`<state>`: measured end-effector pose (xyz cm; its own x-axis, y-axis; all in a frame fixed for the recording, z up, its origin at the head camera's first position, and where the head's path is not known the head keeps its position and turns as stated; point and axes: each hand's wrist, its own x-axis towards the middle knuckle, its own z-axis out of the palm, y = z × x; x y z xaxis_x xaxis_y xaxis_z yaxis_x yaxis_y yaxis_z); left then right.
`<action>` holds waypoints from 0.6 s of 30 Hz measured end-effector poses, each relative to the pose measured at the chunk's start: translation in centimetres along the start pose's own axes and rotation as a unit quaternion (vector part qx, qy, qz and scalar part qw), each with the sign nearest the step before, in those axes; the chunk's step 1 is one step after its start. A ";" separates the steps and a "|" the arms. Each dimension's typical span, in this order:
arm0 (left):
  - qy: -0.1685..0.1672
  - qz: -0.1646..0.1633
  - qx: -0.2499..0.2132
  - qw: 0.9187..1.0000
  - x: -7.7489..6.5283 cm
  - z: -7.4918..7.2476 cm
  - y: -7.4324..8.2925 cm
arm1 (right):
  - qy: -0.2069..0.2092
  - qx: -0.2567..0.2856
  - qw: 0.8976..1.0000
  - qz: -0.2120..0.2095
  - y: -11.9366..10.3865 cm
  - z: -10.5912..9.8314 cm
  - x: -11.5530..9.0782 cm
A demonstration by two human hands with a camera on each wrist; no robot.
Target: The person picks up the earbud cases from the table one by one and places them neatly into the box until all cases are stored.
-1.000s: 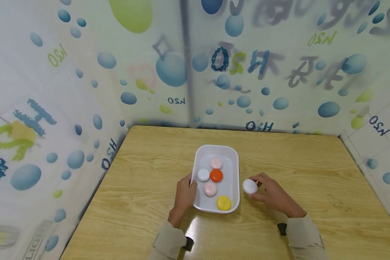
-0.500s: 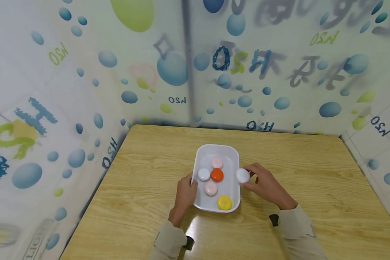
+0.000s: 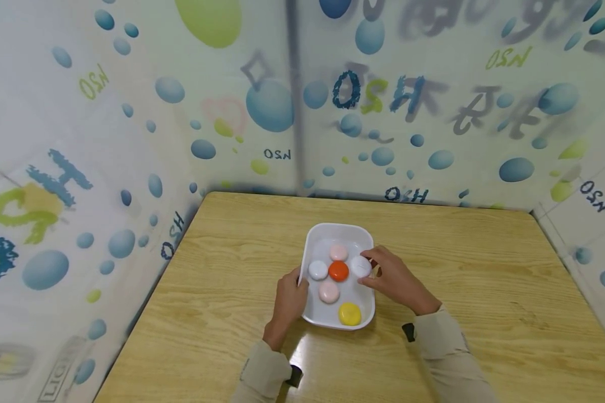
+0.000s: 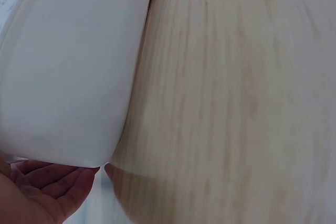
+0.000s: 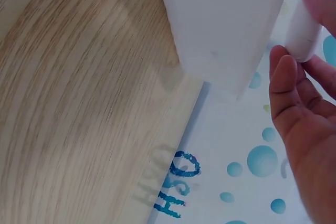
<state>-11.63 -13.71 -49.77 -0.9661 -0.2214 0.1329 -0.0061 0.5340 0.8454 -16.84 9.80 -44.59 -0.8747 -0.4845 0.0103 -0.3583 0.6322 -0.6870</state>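
A white rectangular tray stands on the table, its left rim gripped by my left hand, thumb over the edge. In the left wrist view, the left hand shows under the tray's outer wall. My right hand pinches a white round disc between thumb and fingers, over the tray's right side. The right wrist view shows that white disc edge-on, above the tray wall. Inside the tray lie a white disc, an orange-red disc, two pale pink discs and a yellow disc.
The wooden table extends to both sides of the tray. Behind it rises a wall printed with blue and green bubbles and lettering, and similar panels stand at left and right.
My right hand has moved left and slightly away with the white disc, from beside the tray to over its right part. The left hand keeps its grip on the rim.
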 end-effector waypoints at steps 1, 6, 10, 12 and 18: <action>0.000 0.001 0.000 1.000 0.0 0.0 0.0 | -0.002 -0.004 1.000 -0.001 -0.1 0.1 0.1; 0.003 -0.004 0.004 1.000 0.0 0.0 -0.1 | -0.013 -0.016 1.000 -0.004 -0.7 0.6 0.8; 0.005 -0.005 0.007 1.000 0.0 0.1 -0.2 | -0.022 -0.017 1.000 -0.002 -1.1 1.0 1.2; 0.005 -0.004 0.005 1.000 0.0 0.1 -0.2 | -0.026 -0.016 1.000 0.001 -1.2 1.3 1.3; 0.006 0.004 0.004 1.000 0.1 0.1 -0.3 | -0.031 -0.027 0.999 0.000 -1.2 2.1 1.8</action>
<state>-11.73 -13.82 -50.09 -0.9631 -0.2262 0.1460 -0.0001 0.5426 0.8400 -17.28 6.89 -45.23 -0.8536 -0.5196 -0.0361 -0.3763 0.6632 -0.6470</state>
